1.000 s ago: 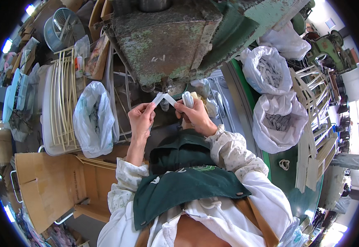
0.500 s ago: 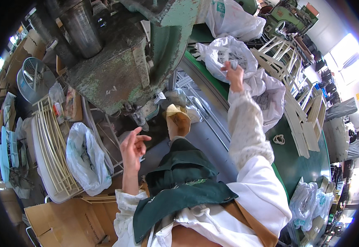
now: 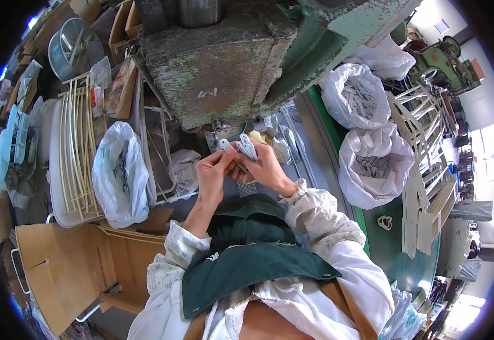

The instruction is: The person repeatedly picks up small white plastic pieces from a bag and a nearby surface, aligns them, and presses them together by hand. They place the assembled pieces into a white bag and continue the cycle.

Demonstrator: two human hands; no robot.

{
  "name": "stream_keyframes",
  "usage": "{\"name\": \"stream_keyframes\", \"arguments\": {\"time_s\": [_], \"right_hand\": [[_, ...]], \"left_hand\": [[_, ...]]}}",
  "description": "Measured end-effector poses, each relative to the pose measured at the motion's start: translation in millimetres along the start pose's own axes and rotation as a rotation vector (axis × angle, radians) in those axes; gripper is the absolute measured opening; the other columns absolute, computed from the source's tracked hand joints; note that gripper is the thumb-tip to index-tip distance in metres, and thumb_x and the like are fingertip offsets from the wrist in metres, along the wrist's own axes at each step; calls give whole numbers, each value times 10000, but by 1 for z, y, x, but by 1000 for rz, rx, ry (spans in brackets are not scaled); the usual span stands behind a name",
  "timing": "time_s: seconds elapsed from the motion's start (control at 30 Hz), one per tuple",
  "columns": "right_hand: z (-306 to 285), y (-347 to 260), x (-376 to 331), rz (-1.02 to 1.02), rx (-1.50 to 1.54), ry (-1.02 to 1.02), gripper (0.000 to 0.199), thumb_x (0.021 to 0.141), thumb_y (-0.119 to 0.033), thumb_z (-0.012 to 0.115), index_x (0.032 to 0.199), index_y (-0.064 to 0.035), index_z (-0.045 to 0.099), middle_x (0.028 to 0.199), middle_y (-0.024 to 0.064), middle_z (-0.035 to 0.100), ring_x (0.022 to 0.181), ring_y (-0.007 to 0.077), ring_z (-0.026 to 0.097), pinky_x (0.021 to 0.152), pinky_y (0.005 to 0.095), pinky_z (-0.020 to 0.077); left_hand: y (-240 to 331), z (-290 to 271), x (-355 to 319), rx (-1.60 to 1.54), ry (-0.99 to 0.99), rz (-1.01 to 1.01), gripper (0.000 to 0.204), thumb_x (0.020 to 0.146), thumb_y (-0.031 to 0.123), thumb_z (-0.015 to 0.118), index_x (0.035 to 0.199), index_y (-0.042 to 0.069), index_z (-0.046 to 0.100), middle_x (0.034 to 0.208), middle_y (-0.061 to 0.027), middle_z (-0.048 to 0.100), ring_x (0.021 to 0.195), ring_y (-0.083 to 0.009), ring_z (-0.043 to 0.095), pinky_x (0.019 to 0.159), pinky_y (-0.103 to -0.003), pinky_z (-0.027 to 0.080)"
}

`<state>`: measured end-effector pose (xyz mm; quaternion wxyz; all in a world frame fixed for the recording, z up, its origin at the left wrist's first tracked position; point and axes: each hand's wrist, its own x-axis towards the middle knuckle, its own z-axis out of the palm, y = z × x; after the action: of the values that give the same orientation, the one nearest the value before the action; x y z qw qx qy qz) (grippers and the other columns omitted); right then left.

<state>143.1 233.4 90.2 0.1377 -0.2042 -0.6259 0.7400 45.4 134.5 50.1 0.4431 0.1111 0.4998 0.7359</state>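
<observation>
My hands meet in front of the machine, close above my dark green apron (image 3: 252,266). A small fan of flat pale strips (image 3: 247,146) with holes near their ends is gripped in my right hand (image 3: 269,167). Between thumb and fingers, my left hand (image 3: 210,173) pinches one similar flat strip (image 3: 226,145) beside that fan. The strips' lower ends are hidden by my fingers. Just beyond the hands is the lower part of a worn green press (image 3: 218,76).
On the green table (image 3: 397,241) to the right stand two strip-filled white bags, one farther (image 3: 346,85) and one nearer (image 3: 371,192), beside stacked pale slats (image 3: 420,209). At left are another plastic bag (image 3: 136,195), a tray of long rods (image 3: 60,198) and an opened cardboard box (image 3: 60,266).
My right hand has come back from over the farther white bag to the middle, now with several strips. My left hand has moved right to meet it and pinches one strip. The view has shifted.
</observation>
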Motion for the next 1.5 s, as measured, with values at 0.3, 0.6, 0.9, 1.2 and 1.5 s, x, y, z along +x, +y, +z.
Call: {"name": "stream_keyframes", "arguments": {"time_s": [0.3,0.6,0.9,1.2,1.5], "right_hand": [[-63,105,91,-626,-989,241,192,815,-93,581,986,-6,586,810,139,650,713,324,637,631,393,510],[-82,199,197,-233,-1299,215,263,764,-134,602,1008,-37,603,851,178,626,778,395,587,697,437,481],[-73,180,194,-212,-1336,80,265,777,-144,593,1019,-36,604,896,178,626,829,387,583,738,430,472],[-113,179,180,-159,-1406,99,268,791,-154,583,1030,-35,606,940,178,626,879,378,578,780,423,464],[-107,172,190,-208,-1387,71,272,805,-164,573,1041,-34,608,985,177,625,929,370,573,821,417,455]], "left_hand": [[17,-4,22,146,185,154,230,901,161,620,781,-25,680,546,75,421,450,5,289,428,-199,161],[-2,-36,18,306,192,62,240,881,237,641,830,7,688,616,8,555,482,-29,403,433,-206,277],[-7,-413,55,1683,1075,-120,359,863,276,567,1059,-23,597,959,-150,654,804,-316,636,711,-434,492],[-49,-284,74,1157,897,332,370,828,103,502,1144,-88,525,1218,-287,494,1183,-401,450,1024,-436,348],[-17,-388,108,1640,712,-76,169,774,99,601,873,-1,694,918,-235,656,889,-399,640,762,-456,515]]}}
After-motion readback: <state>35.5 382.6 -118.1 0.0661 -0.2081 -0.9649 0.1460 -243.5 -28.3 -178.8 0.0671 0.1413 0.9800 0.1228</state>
